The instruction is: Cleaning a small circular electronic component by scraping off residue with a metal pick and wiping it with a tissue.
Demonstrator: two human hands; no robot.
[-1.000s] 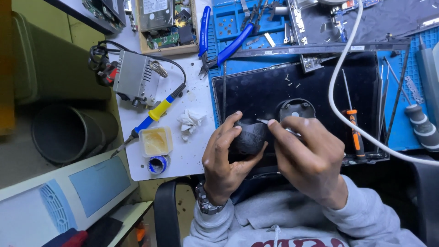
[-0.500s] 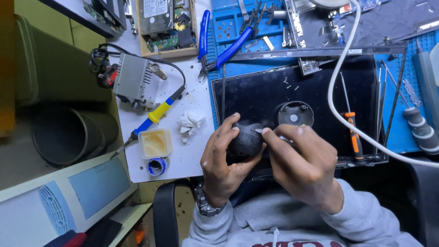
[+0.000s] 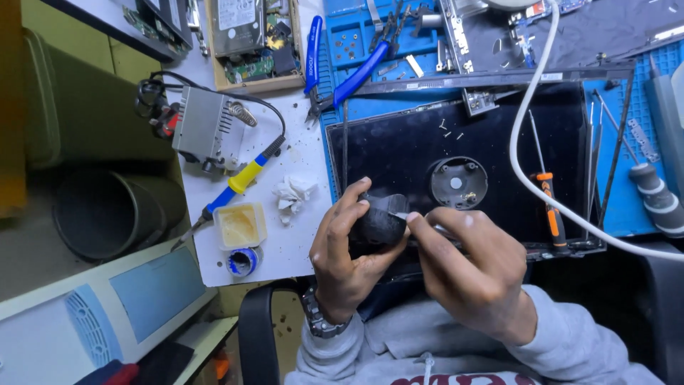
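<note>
The left hand [image 3: 349, 249] is wrapped around a small, rounded black object [image 3: 376, 227], fingers curled over its top and thumb beneath, holding it just below the centre of the frame. The right hand [image 3: 474, 274] pinches a thin, pale tool [image 3: 396, 214] between thumb and forefinger, its tip touching the upper right edge of the black object. What kind of tool it is cannot be told; most of it is hidden by the fingers.

Compared with a second ago, both hands have drifted slightly lower and toward the left of the frame, and the right hand has rolled so that its fingertips now meet the object from the side and no longer cover it. The object shows more of its upper surface, which suggests the work has shifted to its edge or seam.

Both forearms rise from the bottom of the frame in grey sleeves, wrists bent inward so the hands meet. A metal watch [image 3: 319, 321] sits on the left wrist.

Behind the hands lies a dark flat panel [image 3: 399, 142] on a blue work mat [image 3: 627, 207], with a round black part [image 3: 458, 183] resting on it just above the right hand. An orange-handled screwdriver [image 3: 548, 207] lies to the right, crossed by a white cable [image 3: 527, 121]. At centre left, a yellow-handled soldering iron [image 3: 239, 182] rests on a white bench [image 3: 299, 242].
</note>
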